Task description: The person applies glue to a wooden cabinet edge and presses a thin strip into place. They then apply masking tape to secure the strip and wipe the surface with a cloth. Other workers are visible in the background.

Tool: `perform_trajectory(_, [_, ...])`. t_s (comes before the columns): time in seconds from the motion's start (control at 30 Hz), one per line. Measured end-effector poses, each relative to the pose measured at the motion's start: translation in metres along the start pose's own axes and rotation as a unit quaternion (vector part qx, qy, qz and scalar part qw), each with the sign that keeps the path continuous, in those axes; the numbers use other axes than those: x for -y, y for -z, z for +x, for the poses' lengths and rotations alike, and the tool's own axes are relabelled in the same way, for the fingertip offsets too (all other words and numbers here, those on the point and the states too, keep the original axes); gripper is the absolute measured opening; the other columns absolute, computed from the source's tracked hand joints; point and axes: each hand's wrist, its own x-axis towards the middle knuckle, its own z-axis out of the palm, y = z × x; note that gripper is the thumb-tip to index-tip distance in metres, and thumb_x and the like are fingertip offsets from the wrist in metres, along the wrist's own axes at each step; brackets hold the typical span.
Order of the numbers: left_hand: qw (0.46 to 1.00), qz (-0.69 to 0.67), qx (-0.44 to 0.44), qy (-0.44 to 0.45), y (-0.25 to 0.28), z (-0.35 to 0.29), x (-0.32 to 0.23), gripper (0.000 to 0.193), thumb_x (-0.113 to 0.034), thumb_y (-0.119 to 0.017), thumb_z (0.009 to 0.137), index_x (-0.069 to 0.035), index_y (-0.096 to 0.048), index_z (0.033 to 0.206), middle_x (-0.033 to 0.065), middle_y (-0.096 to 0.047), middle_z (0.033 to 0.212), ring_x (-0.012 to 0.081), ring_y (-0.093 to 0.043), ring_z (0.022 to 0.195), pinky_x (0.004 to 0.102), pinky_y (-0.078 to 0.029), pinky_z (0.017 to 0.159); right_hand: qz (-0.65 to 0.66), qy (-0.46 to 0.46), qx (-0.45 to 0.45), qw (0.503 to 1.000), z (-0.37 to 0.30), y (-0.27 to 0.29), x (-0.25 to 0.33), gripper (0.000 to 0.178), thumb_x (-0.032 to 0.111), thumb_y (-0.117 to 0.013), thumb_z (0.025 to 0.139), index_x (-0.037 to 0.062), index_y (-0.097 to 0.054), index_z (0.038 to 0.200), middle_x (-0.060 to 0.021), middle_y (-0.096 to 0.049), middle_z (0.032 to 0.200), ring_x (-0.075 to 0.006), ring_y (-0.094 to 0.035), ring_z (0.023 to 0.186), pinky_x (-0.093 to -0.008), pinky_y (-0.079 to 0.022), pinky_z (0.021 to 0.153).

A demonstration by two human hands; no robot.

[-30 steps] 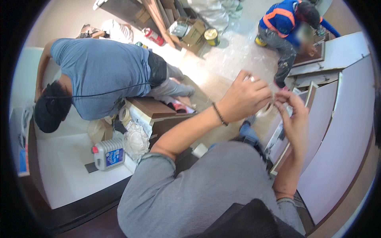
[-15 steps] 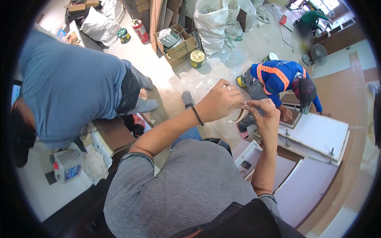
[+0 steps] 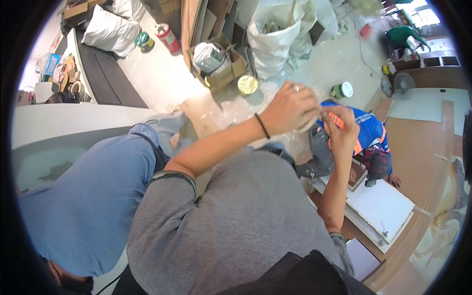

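Note:
Both of my hands are raised in front of my chest, close together. My left hand (image 3: 293, 109), with a ring and a dark beaded bracelet, curls closed around a pale curved strip (image 3: 308, 125), which looks like the edge of a tape roll. Most of it is hidden behind the fingers. Just to the right, my right hand (image 3: 342, 129) is closed in a pinch, thumb and fingertips pressed together near the left fingertips. Whatever sits in that pinch is too small and blurred to make out.
At right, a person in a blue and orange top (image 3: 366, 128) bends over a white panel (image 3: 381, 206). Another person in a blue shirt (image 3: 98, 191) leans close on my left. Ahead stand a white sack (image 3: 273, 42), a cardboard box (image 3: 223, 73), cans (image 3: 247, 85) and a fan (image 3: 404, 83).
My hands have shifted slightly up and right, and the fingertips have drawn a little apart. The strip hangs less visibly below them. The view has turned; the person at left appears lower.

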Motion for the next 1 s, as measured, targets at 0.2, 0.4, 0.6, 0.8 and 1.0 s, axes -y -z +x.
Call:
perform_trajectory(0.2, [0.99, -0.062, 0.001, 0.126, -0.015, 0.056, 0.115, 0.009, -0.016, -0.077, 0.084, -0.009, -0.077, 0.089, 0.0062, -0.073, 0.093, 0.0238, -0.069, 0.088, 0.0369, -0.051, 0.082, -0.064, 0.099, 0.041, 0.992, 0.114, -0.049, -0.034, 0.033, 0.013, -0.084, 0.078, 0.0119, -0.077, 0.111, -0.0038, -0.076, 0.109, -0.0225, -0.066, 0.097, -0.035, -0.045, 0.091])
perform_trajectory(0.4, [0.965, 0.028, -0.067, 0.251, -0.046, 0.127, 0.267, 0.015, -0.015, -0.08, 0.083, -0.008, -0.081, 0.096, 0.0098, -0.076, 0.091, 0.0223, -0.071, 0.085, 0.0326, -0.055, 0.08, -0.028, 0.153, -0.056, 0.986, 0.242, -0.063, -0.098, 0.037, 0.018, -0.085, 0.081, 0.0129, -0.076, 0.116, -0.0042, -0.074, 0.119, -0.0225, -0.067, 0.105, -0.0353, -0.043, 0.096])
perform_trajectory(0.6, [0.912, 0.151, -0.025, 0.38, -0.096, 0.204, 0.396, 0.018, -0.016, -0.081, 0.082, -0.008, -0.081, 0.098, 0.011, -0.077, 0.09, 0.0221, -0.073, 0.082, 0.0323, -0.056, 0.077, -0.015, -0.006, 0.115, 0.993, 0.353, -0.057, -0.254, 0.034, 0.022, -0.08, 0.087, 0.0093, -0.074, 0.117, -0.009, -0.073, 0.117, -0.0274, -0.069, 0.105, -0.0394, -0.05, 0.09])
perform_trajectory(0.8, [0.871, 0.235, 0.082, 0.423, -0.161, 0.238, 0.517, 0.019, -0.022, -0.074, 0.085, -0.011, -0.08, 0.098, 0.0168, -0.076, 0.089, 0.0314, -0.075, 0.083, 0.0386, -0.058, 0.08, 0.012, -0.187, 0.217, 0.958, 0.365, -0.053, -0.424, 0.036, 0.023, -0.078, 0.087, 0.0061, -0.072, 0.119, -0.0139, -0.073, 0.116, -0.0317, -0.07, 0.103, -0.0437, -0.054, 0.087])
perform_trajectory(1.0, [0.819, 0.256, 0.248, 0.45, -0.195, 0.203, 0.618, 0.031, -0.019, -0.058, 0.09, -0.01, -0.078, 0.112, 0.0208, -0.075, 0.105, 0.0388, -0.072, 0.099, 0.0461, -0.056, 0.089, -0.014, -0.25, 0.231, 0.94, 0.296, -0.04, -0.532, 0.042, 0.027, -0.077, 0.086, 0.0017, -0.07, 0.119, -0.0186, -0.073, 0.113, -0.0367, -0.07, 0.105, -0.0468, -0.055, 0.088])
